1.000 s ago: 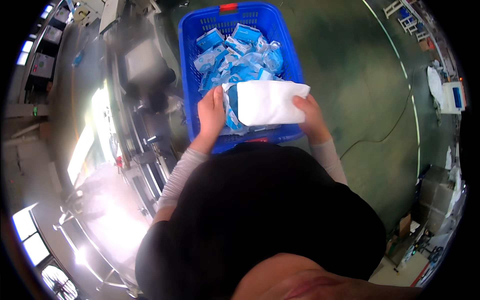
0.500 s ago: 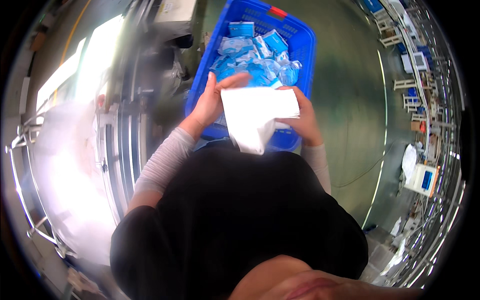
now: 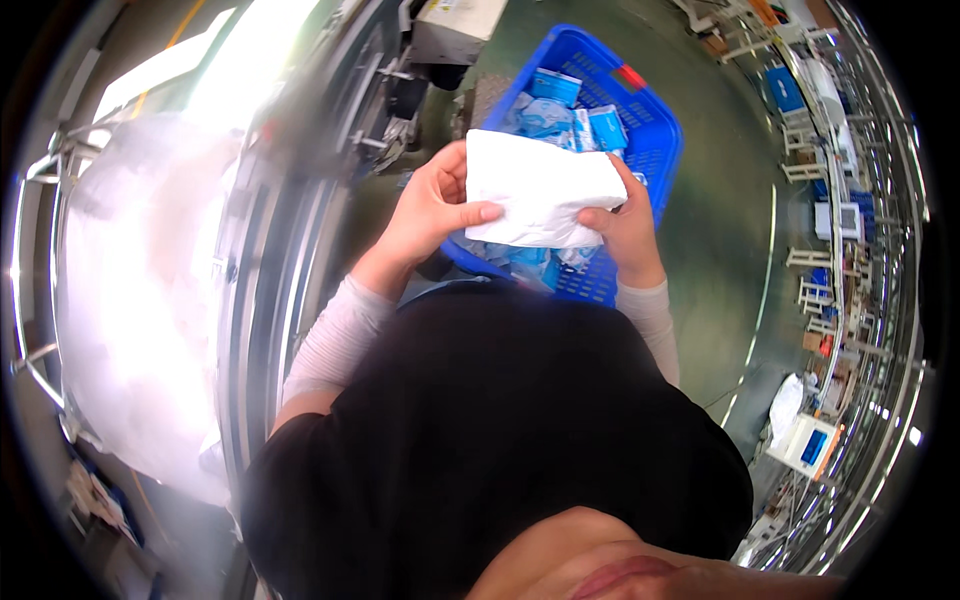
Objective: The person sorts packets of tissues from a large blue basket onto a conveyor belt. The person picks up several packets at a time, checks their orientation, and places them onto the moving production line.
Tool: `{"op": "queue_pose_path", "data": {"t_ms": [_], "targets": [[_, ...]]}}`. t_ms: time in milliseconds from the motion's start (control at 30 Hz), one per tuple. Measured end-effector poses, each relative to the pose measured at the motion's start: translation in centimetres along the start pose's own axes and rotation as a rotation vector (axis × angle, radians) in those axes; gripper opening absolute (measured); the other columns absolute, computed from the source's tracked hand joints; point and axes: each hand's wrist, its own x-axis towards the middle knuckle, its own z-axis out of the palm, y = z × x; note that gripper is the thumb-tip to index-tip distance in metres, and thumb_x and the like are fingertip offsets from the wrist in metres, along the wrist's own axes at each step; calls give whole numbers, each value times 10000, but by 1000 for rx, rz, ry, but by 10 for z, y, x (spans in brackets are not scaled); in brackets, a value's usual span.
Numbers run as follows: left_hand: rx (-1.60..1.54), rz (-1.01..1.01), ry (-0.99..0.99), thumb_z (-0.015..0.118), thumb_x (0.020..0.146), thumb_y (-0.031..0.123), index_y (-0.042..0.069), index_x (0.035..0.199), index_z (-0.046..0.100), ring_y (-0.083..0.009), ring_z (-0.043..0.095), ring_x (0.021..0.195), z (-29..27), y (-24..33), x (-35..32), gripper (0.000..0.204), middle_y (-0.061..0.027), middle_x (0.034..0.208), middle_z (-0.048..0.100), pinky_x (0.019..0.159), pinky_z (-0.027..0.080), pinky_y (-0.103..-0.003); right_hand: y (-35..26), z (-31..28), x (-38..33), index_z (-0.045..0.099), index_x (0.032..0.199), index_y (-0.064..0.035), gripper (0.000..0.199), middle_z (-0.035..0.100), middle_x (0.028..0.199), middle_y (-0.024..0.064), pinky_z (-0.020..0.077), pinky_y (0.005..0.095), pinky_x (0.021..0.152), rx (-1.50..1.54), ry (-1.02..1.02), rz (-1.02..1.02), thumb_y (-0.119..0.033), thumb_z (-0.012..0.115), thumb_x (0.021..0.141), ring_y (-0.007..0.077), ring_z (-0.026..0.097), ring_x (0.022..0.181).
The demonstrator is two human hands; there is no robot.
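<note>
A white soft packet (image 3: 545, 190), plain, smooth and slightly puffed, is held above the near edge of a blue plastic basket (image 3: 655, 150). The left hand (image 3: 430, 205) grasps its left end, thumb laid across the top. The right hand (image 3: 625, 225) clasps its right end, fingers curled underneath. Blue-and-white packets (image 3: 560, 110) lie inside the basket, which stands on a green floor (image 3: 720, 230).

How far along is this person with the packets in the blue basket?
One flat white packet is up out of the blue plastic basket, held by left hand and right hand. Many small blue-and-white packets lie inside, so much looks left.
</note>
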Motion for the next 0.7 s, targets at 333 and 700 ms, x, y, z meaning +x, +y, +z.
{"op": "queue_pose_path", "data": {"t_ms": [333, 700], "targets": [[252, 134, 768, 529, 934, 146, -51, 1266, 460, -274, 578, 1086, -188, 13, -126, 392, -172, 1219, 570, 977, 443, -386, 43, -6, 2, 430, 1344, -45, 447, 624, 1162, 141, 457, 299, 853, -66, 205, 210, -275, 502, 968, 201, 611, 1033], [836, -1040, 1248, 593, 874, 491, 47, 718, 667, -142, 546, 556, -208, 31, -274, 476, -25, 606, 573, 504, 406, -268, 263, -143, -95, 650, 1043, -44, 276, 691, 901, 77, 487, 303, 691, -273, 309, 762, -257, 620, 871, 154, 650, 797]]}}
